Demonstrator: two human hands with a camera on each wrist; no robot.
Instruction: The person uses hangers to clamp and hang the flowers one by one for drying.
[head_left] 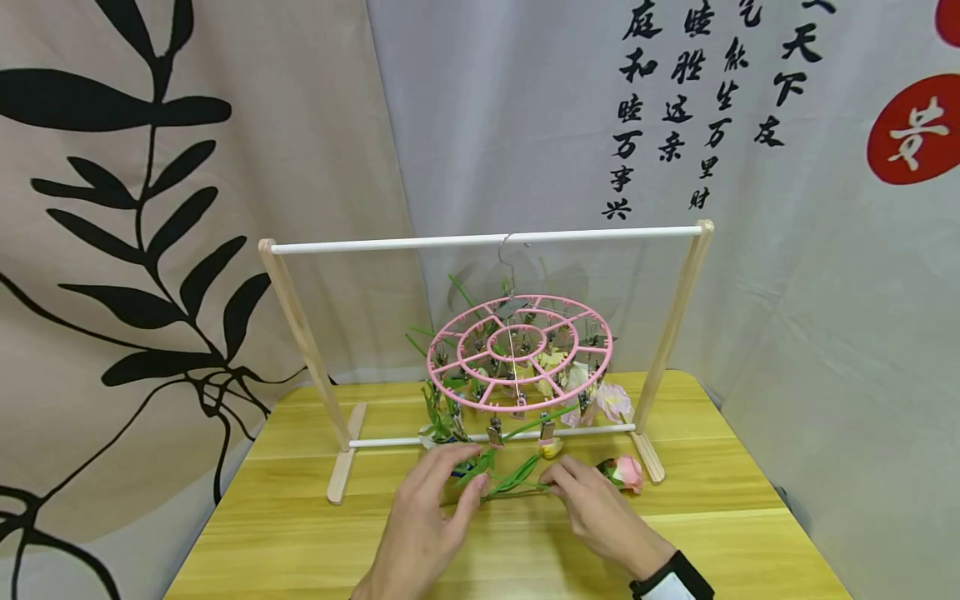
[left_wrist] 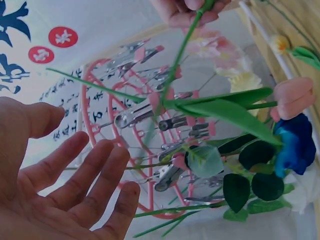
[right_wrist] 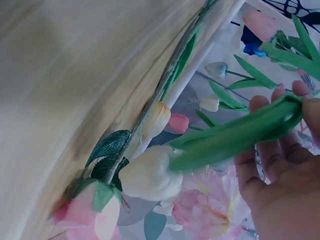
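My left hand (head_left: 431,512) is spread with its fingers apart, in front of the hanger's near clips. In the left wrist view its palm and fingers (left_wrist: 75,175) hold nothing. My right hand (head_left: 600,517) pinches a green stem with long leaves (right_wrist: 240,122); a whitish tulip bloom (right_wrist: 152,172) shows at their far end, slightly blurred. A pink round clip hanger (head_left: 517,408) hangs above and beyond both hands. A pink tulip (left_wrist: 295,97) hangs bloom-down near a metal clip (left_wrist: 137,112), beside a blue rose (left_wrist: 297,145).
A wooden stand with a white top bar (head_left: 420,243) carries the hanger. On the wooden table (head_left: 300,542) lie a pink rose (head_left: 628,473) and a yellowish tulip (right_wrist: 157,120). Several other flowers, including a large pink one (head_left: 613,402), hang from clips. A printed curtain (head_left: 525,125) stands behind.
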